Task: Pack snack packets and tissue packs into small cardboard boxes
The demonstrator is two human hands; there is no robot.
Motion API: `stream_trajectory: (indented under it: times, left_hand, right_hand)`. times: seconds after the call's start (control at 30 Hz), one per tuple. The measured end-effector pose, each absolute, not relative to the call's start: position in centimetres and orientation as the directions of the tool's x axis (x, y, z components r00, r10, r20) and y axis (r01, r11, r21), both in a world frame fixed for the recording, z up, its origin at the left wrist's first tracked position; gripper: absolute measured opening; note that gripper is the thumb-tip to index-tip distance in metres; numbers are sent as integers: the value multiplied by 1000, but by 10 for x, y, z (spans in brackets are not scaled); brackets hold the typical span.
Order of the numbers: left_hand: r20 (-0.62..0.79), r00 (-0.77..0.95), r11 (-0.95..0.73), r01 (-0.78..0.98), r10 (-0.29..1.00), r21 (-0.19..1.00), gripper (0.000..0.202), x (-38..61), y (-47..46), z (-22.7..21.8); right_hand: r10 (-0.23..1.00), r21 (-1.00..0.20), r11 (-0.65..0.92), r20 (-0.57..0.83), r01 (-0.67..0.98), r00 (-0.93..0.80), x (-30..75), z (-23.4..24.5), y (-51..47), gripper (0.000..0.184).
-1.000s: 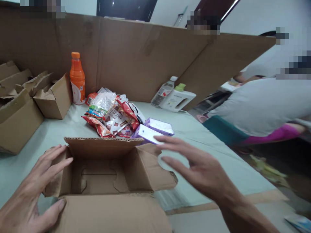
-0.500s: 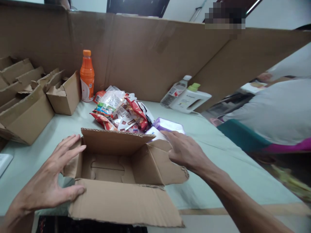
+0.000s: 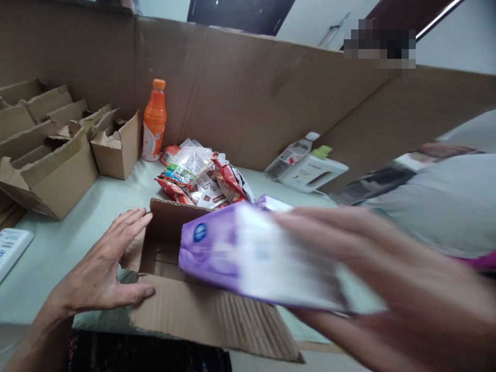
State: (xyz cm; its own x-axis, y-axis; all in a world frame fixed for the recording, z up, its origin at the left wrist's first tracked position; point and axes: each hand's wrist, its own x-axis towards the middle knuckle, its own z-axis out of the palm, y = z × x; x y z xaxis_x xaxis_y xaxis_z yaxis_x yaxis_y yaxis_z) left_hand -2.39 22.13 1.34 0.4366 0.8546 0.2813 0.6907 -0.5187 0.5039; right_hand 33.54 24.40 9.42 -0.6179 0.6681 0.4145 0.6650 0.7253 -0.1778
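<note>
An open cardboard box [image 3: 166, 266] stands in front of me with its flaps folded out. My left hand [image 3: 104, 263] rests against the box's left end, fingers stretched and thumb apart, the thumb touching the front flap. Over the box's right part is a purple and white tissue pack [image 3: 217, 248], tilted and blurred by motion. My right hand [image 3: 387, 279] grips this pack from the right, its fingers along the top and the thumb side below. Behind it shows part of a second purple and white pack [image 3: 267, 202].
Snack bags [image 3: 205, 181] lie heaped behind the box. An orange bottle [image 3: 154, 121], a clear bottle [image 3: 292, 155] and a white jug [image 3: 313, 170] stand along a cardboard wall [image 3: 240, 88]. Small cartons [image 3: 73, 170] crowd the left; a white device [image 3: 13, 250] lies nearer. Another person [image 3: 445, 201] sits right.
My right hand has lifted a tissue pack from behind the box and brought it over the opening. The left hand stays at the box's left end. The view has shifted slightly.
</note>
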Motion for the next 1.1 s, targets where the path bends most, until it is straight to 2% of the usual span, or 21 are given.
stream_trajectory:
  times: [0.03,0.1,0.17,0.23,0.33,0.4,0.5,0.6,0.67,0.73,0.77,0.83,0.87,0.93,0.97,1.0,1.1]
  left_hand:
    - [274,435,-514,714,858,476,99,-23,220,14]
    - [292,423,-510,774,858,376,94,-21,213,18]
    - [372,408,-508,832,834,225,78,-17,204,27]
    - [455,418,-503,861,787,79,58,-10,195,38]
    - [457,537,-590,807,709,-33,45,2,189,53]
    - [412,628,-690,724,660,3,37,11,193,59]
    - [369,662,-742,657,653,135,24,22,204,61]
    - [393,615,-717,665,683,206,21,28,212,59]
    - [428,579,-701,679,694,219,21,29,214,55]
    - [448,560,-692,689,697,215,22,29,214,52]
    - [449,556,-688,695,700,212,22,29,213,51]
    - [449,552,-681,704,703,201,24,30,212,50]
    - [448,548,-676,710,706,196,24,31,212,51]
    - [443,545,-666,725,712,177,24,32,212,51]
    - [439,547,-662,731,713,164,24,32,211,52]
    - [436,547,-658,738,715,152,24,33,211,52]
    - [433,534,-636,761,726,128,25,33,210,51]
  right_hand:
    - [589,-116,793,402,599,-702,317,90,250,48]
    - [476,-36,873,279,487,-834,282,80,264,43]
    - [490,-63,872,96,486,-867,256,69,276,38]
    - [533,-114,837,-49,535,-845,240,58,285,41]
    - [578,-156,791,-126,591,-806,230,45,289,51]
    - [589,-183,772,-156,609,-793,228,42,289,59]
    - [550,-230,782,-182,579,-815,234,50,287,68]
    - [481,-256,841,-51,477,-875,262,75,286,51]
    - [556,-252,821,145,512,-819,297,92,293,37]
    - [724,-266,689,297,674,-623,344,99,310,33]
    - [795,-259,596,327,760,-511,369,95,323,34]
    - [906,-191,409,200,893,-372,411,76,355,46]
    - [944,-142,321,126,936,-305,427,61,371,60]
    - [979,-97,202,34,975,-200,444,31,397,77]
    - [985,-96,172,13,980,-171,447,18,405,78]
    - [987,-107,159,3,981,-160,447,9,409,73]
    - [985,-147,172,0,974,-174,447,8,398,43]
